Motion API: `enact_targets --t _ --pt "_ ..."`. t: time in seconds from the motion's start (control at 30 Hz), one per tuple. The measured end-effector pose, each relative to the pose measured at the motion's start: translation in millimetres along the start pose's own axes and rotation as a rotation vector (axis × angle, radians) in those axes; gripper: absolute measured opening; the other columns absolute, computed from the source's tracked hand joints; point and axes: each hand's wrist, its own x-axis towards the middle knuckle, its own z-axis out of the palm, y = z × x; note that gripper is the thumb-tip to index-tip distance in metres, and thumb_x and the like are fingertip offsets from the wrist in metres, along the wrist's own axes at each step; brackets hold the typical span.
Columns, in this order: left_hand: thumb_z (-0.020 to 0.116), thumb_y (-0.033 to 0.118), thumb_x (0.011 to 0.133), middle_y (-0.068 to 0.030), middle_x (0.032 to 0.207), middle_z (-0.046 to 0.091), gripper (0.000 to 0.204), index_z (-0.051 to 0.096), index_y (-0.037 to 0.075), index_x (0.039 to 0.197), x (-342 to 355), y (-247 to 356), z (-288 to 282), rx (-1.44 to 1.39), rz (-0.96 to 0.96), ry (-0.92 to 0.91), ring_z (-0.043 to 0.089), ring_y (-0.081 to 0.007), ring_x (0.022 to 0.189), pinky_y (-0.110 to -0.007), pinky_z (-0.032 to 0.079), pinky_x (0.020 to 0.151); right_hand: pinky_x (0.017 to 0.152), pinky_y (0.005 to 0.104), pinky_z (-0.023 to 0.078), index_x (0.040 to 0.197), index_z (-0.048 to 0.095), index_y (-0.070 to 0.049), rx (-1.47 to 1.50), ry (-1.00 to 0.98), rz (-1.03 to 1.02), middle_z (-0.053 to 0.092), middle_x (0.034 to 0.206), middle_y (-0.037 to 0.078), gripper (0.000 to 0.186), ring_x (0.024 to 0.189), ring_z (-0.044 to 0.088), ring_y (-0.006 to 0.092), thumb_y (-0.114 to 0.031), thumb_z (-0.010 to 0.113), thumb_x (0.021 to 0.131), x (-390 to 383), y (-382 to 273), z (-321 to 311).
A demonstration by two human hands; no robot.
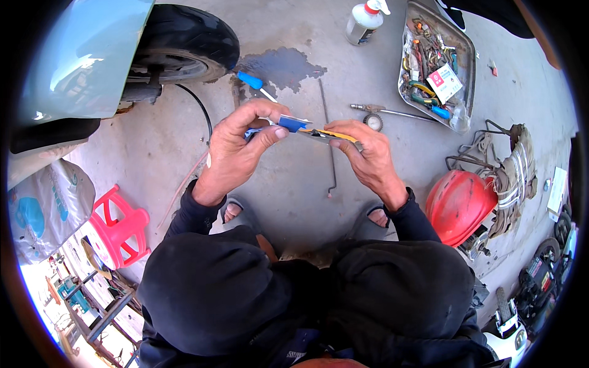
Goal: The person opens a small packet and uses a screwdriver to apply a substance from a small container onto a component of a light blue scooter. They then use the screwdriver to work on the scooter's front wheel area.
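Observation:
My left hand [236, 150] is closed, thumb and fingers pinching a small flat blue piece [292, 123] with a pale upper edge. My right hand [371, 156] grips the right end of a thin flat packet [318, 136], grey below with an orange strip along its top. The blue piece and the packet meet between my hands, above the floor and in front of my knees. Whether they are one thing or two I cannot tell. Both are seen nearly edge-on, so their faces are mostly hidden.
A black tyre [190, 37] stands at the upper left, a blue-handled screwdriver [250, 80] near it. A bent metal rod [329, 135] and a round gauge [373, 121] lie ahead. To the right are a metal tray [471, 80] of tools and a red rounded object [460, 205]; a red stool [123, 227] stands left.

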Motion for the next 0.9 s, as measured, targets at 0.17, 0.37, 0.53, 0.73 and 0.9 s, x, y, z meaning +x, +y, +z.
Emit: enact_targets --t 0.17,0.37,0.53,0.73,0.9 --pt "0.068 -0.013 0.088 -0.0129 0.13 0.069 0.024 0.066 0.003 0.106 -4 4 6 0.343 0.16 -0.194 0.071 -0.0232 0.103 -0.031 0.056 0.087 0.077 0.0349 0.057 0.103 0.071 -0.001 0.031 0.06 0.039 0.076 0.103 0.011 0.017 0.087 0.074 0.0265 0.004 0.076 0.088 -3 3 2" --pt "0.069 -0.012 0.083 -0.013 0.135 0.068 0.025 0.064 0.003 0.102 -10 -8 18 0.612 0.312 -0.28 0.072 -0.0347 0.107 -0.036 0.061 0.081 0.073 0.0336 0.056 0.097 0.07 -0.001 -0.012 0.096 0.085 0.075 0.098 0.01 0.018 0.082 0.072 0.0249 0.007 0.077 0.082 -3 -1 5" --pt "0.06 -0.015 0.091 -0.0151 0.134 0.069 0.026 0.062 0.003 0.109 -10 -5 19 0.363 0.13 -0.238 0.072 -0.0271 0.109 -0.034 0.058 0.088 0.072 0.0338 0.056 0.094 0.068 -0.002 0.002 0.112 0.072 0.075 0.096 0.01 0.021 0.081 0.072 0.0249 0.009 0.076 0.079 -4 4 7" --pt "0.061 -0.014 0.095 -0.0124 0.118 0.068 0.024 0.065 0.004 0.11 -2 -6 6 0.162 0.149 -0.039 0.065 -0.017 0.105 -0.03 0.053 0.092 0.072 0.0344 0.055 0.092 0.065 -0.002 -0.038 0.106 0.02 0.075 0.096 0.009 0.021 0.082 0.072 0.026 0.011 0.073 0.077 -4 6 7" --pt "0.072 -0.012 0.091 -0.0087 0.111 0.064 0.023 0.068 0.004 0.107 -2 -8 12 -0.096 0.095 -0.008 0.062 -0.0137 0.099 -0.028 0.05 0.088 0.073 0.0342 0.055 0.092 0.065 -0.002 0.004 0.105 0.0 0.076 0.097 0.009 0.02 0.082 0.072 0.0262 0.01 0.073 0.078 -3 8 11"
